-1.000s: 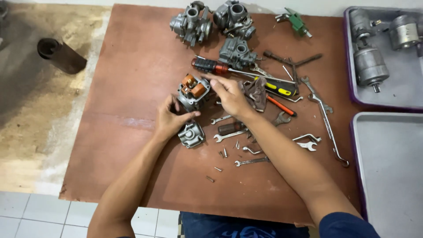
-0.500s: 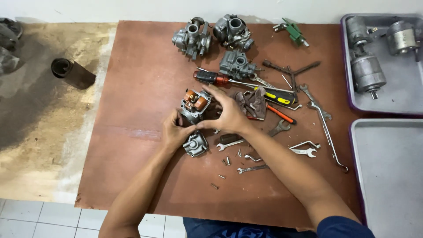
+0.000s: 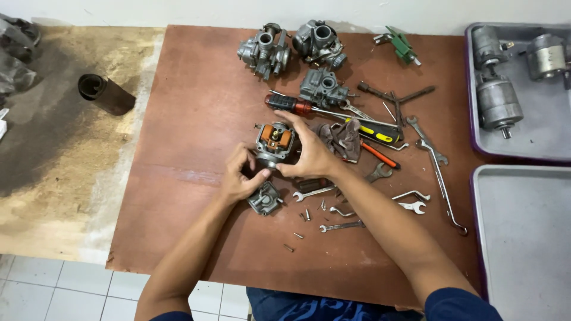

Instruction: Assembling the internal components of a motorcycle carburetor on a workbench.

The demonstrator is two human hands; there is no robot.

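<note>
Left hand: the left hand has its fingers curled closed on the lower edge of the carburetor body.
Right hand: the right hand clasps its right side, fingers over the top.
Change: both hands have closed tighter on it than a second ago; it sits steadier.
Place: mid-board, orange floats up.
Nearby: detached bowl just below; wrenches toward the right edge.

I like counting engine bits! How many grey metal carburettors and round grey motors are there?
Grey metal carburettors: 4, counting the held carburettor
Round grey metal motors: 3
Total: 7
</note>
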